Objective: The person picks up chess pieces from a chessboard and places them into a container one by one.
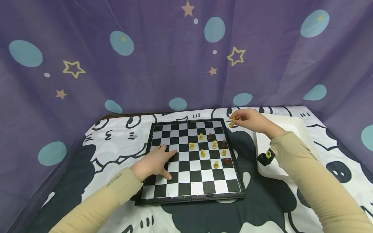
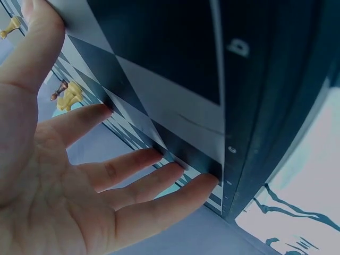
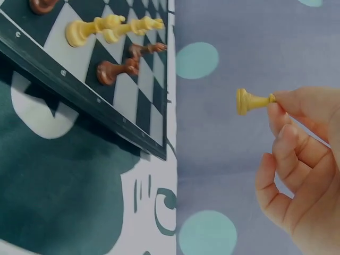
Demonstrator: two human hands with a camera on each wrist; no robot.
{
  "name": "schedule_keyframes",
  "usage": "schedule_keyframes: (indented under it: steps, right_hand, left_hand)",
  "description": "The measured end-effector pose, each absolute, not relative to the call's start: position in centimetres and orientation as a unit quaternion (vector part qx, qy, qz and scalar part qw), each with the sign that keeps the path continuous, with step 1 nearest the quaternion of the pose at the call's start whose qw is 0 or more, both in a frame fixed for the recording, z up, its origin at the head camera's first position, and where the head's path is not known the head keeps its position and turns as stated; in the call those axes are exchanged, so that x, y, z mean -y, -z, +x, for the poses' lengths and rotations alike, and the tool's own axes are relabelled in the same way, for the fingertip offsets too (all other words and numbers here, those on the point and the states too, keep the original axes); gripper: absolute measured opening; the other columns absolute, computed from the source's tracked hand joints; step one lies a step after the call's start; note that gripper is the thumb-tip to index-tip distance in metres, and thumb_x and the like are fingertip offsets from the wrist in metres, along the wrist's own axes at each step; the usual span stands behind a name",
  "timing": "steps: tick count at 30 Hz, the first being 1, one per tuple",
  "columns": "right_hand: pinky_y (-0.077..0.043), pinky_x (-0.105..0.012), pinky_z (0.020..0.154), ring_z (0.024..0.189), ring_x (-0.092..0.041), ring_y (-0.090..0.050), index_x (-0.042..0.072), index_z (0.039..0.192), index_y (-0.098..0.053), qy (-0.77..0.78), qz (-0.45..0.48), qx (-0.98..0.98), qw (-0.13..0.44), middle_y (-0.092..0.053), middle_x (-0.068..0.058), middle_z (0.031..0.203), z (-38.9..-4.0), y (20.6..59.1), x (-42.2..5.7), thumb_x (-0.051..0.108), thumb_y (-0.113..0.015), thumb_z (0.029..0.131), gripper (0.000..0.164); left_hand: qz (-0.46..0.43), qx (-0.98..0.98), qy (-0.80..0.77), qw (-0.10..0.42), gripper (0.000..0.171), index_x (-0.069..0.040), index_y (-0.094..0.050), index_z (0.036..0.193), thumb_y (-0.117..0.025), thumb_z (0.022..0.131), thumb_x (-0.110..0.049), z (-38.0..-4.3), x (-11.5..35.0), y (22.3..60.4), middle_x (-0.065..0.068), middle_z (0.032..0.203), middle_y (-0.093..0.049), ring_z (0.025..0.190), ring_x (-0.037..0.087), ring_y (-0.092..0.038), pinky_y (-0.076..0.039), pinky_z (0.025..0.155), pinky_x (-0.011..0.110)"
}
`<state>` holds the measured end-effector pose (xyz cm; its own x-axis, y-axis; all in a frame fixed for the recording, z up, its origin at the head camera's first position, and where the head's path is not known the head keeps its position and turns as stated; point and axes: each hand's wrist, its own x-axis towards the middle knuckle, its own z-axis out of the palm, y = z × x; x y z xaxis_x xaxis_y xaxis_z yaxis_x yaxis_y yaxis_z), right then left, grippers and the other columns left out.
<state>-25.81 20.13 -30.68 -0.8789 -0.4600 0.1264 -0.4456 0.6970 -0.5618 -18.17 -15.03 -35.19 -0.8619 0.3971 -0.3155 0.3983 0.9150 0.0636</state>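
Observation:
My left hand [image 1: 152,163] rests with spread fingers on the left part of the black-and-white chessboard [image 1: 183,177]. In the left wrist view its fingertips are right at the squares. Off the board's far right corner, my right hand [image 1: 253,121] pinches a yellow chess piece [image 3: 254,101] between thumb and index finger, by its narrow top. The base of that piece points away from the hand, and the other fingers curl loosely below. Several yellow chess pieces [image 1: 202,153] and three reddish-brown ones [image 1: 227,161] stand on the board's right half.
A white tray [image 1: 301,127] sits to the right of the board, partly under my right forearm. A small black object [image 1: 265,159] with a yellow mark shows beside the right sleeve. Patterned cloth [image 1: 116,145] covers the table, and a purple curtain [image 1: 163,74] hangs behind.

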Motion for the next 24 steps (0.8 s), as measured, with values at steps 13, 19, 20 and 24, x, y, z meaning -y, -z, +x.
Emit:
schedule_keyframes:
  steps: [13,19,20,24]
  right_hand:
    - [-0.044,-0.030,0.063,0.073,-0.015,-0.055,0.005,0.108,-0.067,0.284,-0.211,-0.935,-0.012,-0.067,-0.008,0.087,-25.2,29.0,-24.0,0.018,-0.061,0.092,0.022]
    - [-0.043,-0.030,0.064,0.075,-0.014,-0.053,0.004,0.111,-0.066,0.269,-0.181,-0.946,-0.012,-0.065,-0.010,0.091,-25.4,29.1,-26.5,0.020,-0.060,0.093,0.025]
    - [-0.043,-0.030,0.064,0.076,-0.014,-0.053,0.004,0.112,-0.066,0.267,-0.176,-0.947,-0.011,-0.065,-0.010,0.092,-25.5,29.2,-26.9,0.020,-0.060,0.093,0.025]
    - [-0.044,-0.029,0.064,0.075,-0.011,-0.054,0.001,0.114,-0.064,0.268,-0.154,-0.951,-0.005,-0.066,-0.012,0.093,-25.8,29.9,-28.4,0.019,-0.059,0.094,0.028]
  left_hand:
    - [0.202,-0.966,0.006,0.161,0.100,-0.014,-0.043,0.144,-0.085,0.058,-0.046,-18.2,15.1,35.4,0.024,0.130,-0.046,0.117,0.042,-0.046,-0.043,0.097,0.049]
    - [0.203,-0.966,0.001,0.161,0.099,-0.014,-0.044,0.143,-0.085,0.059,-0.044,-18.2,15.0,35.4,0.024,0.129,-0.046,0.115,0.041,-0.046,-0.044,0.096,0.049]
    - [0.204,-0.966,0.001,0.160,0.099,-0.014,-0.044,0.143,-0.086,0.059,-0.044,-18.2,15.1,35.3,0.024,0.129,-0.046,0.115,0.041,-0.046,-0.044,0.096,0.049]
    - [0.207,-0.965,0.000,0.159,0.098,-0.014,-0.044,0.143,-0.086,0.059,-0.044,-18.2,15.0,35.3,0.024,0.128,-0.047,0.114,0.041,-0.047,-0.044,0.096,0.048]
